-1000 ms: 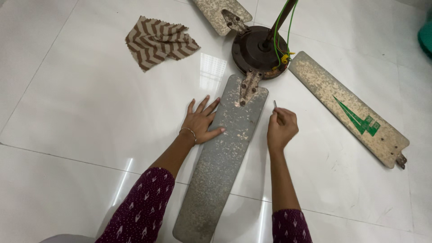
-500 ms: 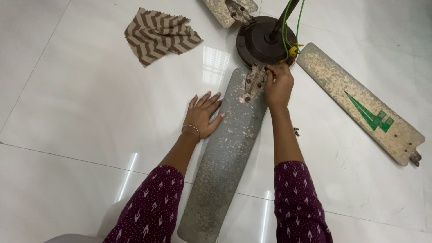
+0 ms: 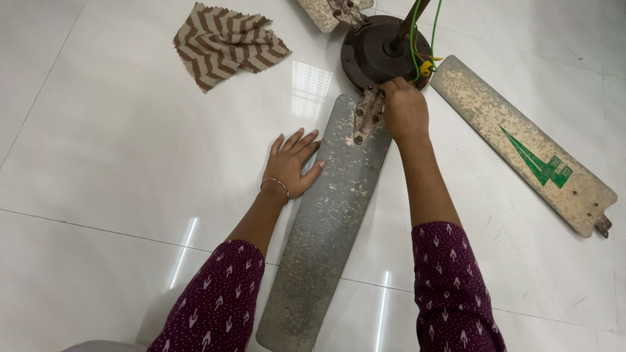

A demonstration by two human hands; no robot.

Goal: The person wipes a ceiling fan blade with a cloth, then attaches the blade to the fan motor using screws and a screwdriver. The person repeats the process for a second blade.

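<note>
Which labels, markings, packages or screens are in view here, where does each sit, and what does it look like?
Green marking: printed on the detached fan blade lying on the floor at the right, toward its outer end; an angular, arrow-like shape in green on the mottled cream surface.
No packages, signs or screens in view; the grey fan blade between the left hand and right hand shows no marking.

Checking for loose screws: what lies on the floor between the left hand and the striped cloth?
Nothing: in the head view, only bare white tile separates the left hand from the striped cloth.
</note>
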